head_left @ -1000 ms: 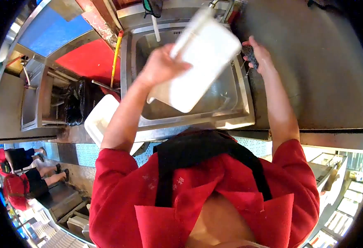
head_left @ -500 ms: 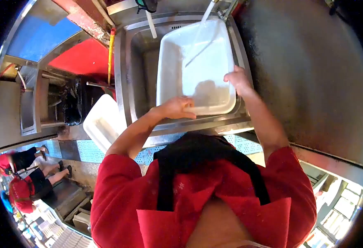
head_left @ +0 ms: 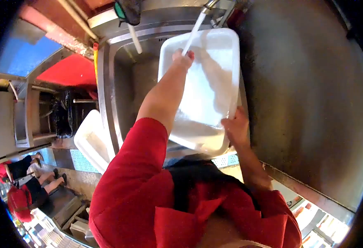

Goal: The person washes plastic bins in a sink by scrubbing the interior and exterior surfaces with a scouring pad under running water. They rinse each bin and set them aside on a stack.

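Note:
A white plastic tub [head_left: 202, 91] rests tilted across the metal sink [head_left: 125, 82], with some water inside. My right hand [head_left: 237, 126] grips its right rim near the lower corner, thumb on the inner side. Over the tub's upper left part, my left hand [head_left: 183, 58] is beneath the water stream [head_left: 194, 32] from the faucet [head_left: 209, 5]. Its fingers look curled, and whether they hold anything is hidden.
Another white tub [head_left: 94, 138] stands left of the sink. A white pipe [head_left: 134, 39] sticks into the sink at the back. To the right runs a metal counter [head_left: 301, 99]. Two people in red tops [head_left: 20, 202] are at the far left.
My left hand has left the tub's near edge and reached forward under the stream. The tub has shifted toward me, with my right hand still on its right rim.

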Demonstrator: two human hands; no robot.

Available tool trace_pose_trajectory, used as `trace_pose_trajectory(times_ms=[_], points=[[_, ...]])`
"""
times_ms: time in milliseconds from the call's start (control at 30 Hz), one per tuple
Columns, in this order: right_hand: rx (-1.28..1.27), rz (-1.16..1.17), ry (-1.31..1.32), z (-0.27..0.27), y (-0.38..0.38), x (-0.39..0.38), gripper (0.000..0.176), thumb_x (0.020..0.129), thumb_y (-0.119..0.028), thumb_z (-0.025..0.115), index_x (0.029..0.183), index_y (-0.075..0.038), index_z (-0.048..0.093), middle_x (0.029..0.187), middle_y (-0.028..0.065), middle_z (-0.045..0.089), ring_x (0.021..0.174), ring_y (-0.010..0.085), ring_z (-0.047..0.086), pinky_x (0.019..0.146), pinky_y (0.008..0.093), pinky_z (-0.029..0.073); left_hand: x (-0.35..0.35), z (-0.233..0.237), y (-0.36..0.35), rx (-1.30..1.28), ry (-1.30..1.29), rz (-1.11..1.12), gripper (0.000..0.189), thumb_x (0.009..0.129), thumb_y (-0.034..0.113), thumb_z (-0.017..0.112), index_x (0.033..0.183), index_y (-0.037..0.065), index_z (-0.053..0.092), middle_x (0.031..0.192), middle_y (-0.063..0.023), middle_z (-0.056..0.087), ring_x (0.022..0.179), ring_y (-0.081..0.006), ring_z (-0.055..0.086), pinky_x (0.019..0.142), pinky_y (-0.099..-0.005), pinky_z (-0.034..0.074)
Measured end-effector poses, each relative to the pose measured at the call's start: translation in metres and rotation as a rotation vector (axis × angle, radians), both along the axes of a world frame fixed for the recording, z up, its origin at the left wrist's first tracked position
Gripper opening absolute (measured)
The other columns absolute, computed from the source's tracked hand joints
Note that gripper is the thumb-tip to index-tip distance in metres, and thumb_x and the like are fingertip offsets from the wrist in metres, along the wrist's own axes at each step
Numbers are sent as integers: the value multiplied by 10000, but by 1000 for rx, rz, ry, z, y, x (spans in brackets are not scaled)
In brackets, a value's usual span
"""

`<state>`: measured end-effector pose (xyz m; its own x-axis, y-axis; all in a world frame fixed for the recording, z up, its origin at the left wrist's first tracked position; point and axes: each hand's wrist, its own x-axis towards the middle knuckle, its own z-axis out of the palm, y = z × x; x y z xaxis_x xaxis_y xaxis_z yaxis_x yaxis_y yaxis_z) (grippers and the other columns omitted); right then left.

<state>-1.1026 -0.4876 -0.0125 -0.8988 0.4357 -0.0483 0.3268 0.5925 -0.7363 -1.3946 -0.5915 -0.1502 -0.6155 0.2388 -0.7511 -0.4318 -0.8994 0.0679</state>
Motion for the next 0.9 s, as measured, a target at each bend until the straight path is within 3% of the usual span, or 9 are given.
trace_pose_trajectory(times_ms=[100, 267, 367, 433, 533, 600, 667, 800, 900], points=[[-40, -47, -19, 4, -5, -1, 274, 545, -67, 593, 796, 22, 525, 807, 150, 514, 698, 294, 543, 646, 351, 443, -19, 18, 28, -265, 182, -149, 168, 826, 155, 415, 906, 18, 473, 767, -124, 462, 623, -231, 495, 522, -349, 467], [-228, -130, -25, -14, 16, -3, 250, 550, -70, 597, 771, 16, 516, 764, 152, 505, 671, 284, 538, 620, 350, 441, -55, 8, 6, -73, 63, -407, 160, 754, 93, 540, 892, 12, 534, 743, -96, 553, 747, -265, 548, 650, -374, 484], [-298, -118, 7, -13, 21, -9, 260, 558, -69, 576, 799, 11, 526, 736, 133, 525, 641, 242, 539, 595, 334, 440, -21, 43, -42, -510, 470, -689, 294, 720, 156, 604, 948, -9, 518, 861, -135, 573, 825, -329, 549, 692, -417, 477], [-331, -123, -56, 1, 20, -14, 262, 562, -70, 566, 809, 12, 531, 735, 126, 539, 640, 229, 542, 590, 326, 438, 1, 44, -69, -1952, 874, -915, 430, 731, 324, 601, 1053, 57, 499, 989, -201, 525, 899, -357, 527, 752, -411, 455], [-372, -70, -21, 20, 20, -17, 257, 573, -70, 555, 816, 13, 543, 730, 111, 566, 649, 192, 547, 582, 313, 435, 71, 27, -117, -2489, 957, -435, 486, 711, 387, 595, 1062, 59, 518, 976, -202, 563, 874, -355, 558, 761, -385, 454], [-451, -34, -9, 30, 19, -19, 239, 582, -76, 561, 802, 17, 550, 716, 93, 570, 640, 165, 541, 570, 300, 430, 88, -45, -151, -1835, 522, -899, 469, 724, 358, 574, 1052, 28, 519, 889, -195, 593, 820, -365, 568, 756, -389, 450], [-460, 6, -29, 33, 17, -20, 236, 593, -76, 561, 808, 22, 552, 686, 77, 557, 617, 154, 530, 561, 291, 430, 129, -21, -164, -1530, 589, -1156, 473, 726, 347, 576, 1010, -25, 506, 809, -188, 593, 766, -320, 582, 725, -362, 463], [-373, 173, 48, 22, 34, -28, 265, 585, -60, 573, 835, 26, 566, 701, 67, 582, 626, 127, 542, 575, 267, 441, 163, 33, -183, -1427, 536, -1043, 392, 720, 250, 605, 950, -48, 495, 795, -148, 590, 717, -239, 583, 688, -312, 470], [-534, 186, 43, -25, 50, -46, 276, 611, -69, 608, 873, 14, 586, 785, 71, 606, 685, 124, 562, 615, 263, 456, 172, 108, -186, -1282, 722, -588, 252, 672, 74, 635, 869, -25, 512, 789, -68, 579, 697, -129, 545, 641, -253, 453]])
